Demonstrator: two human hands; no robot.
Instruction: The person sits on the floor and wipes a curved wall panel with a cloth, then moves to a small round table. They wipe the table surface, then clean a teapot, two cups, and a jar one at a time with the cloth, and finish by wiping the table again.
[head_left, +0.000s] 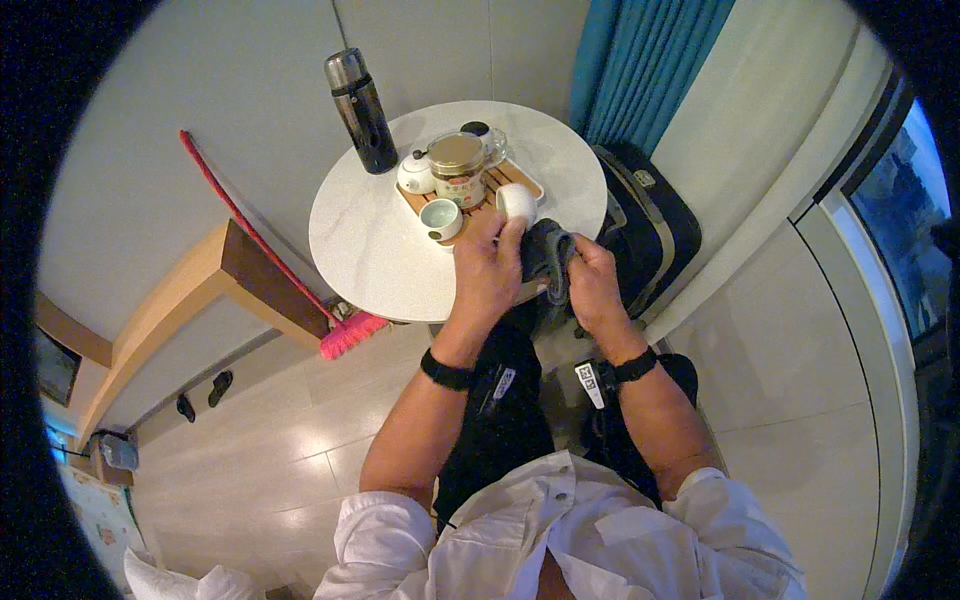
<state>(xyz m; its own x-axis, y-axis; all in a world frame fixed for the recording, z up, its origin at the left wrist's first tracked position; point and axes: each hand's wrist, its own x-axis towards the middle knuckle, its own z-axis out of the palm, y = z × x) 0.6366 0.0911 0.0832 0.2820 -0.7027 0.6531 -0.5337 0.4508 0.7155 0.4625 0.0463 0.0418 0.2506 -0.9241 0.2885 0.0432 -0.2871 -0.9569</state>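
Observation:
My left hand grips a small white cup over the near right part of a tray. The cup is tipped on its side, its mouth partly hidden by my fingers. In my right hand is a bunched dark grey cloth, which hangs close beside the left thumb and the cup. A second cup, pale green inside, stands upright at the near left of the wooden slatted tray. Behind it are a lidded jar with a printed label and a white teapot with a dark knob.
A tall steel vacuum flask stands at the left rim of the round white table. Behind the jar is a dark-topped white vessel beside clear glassware. A black suitcase is right of the table; a red broom leans left.

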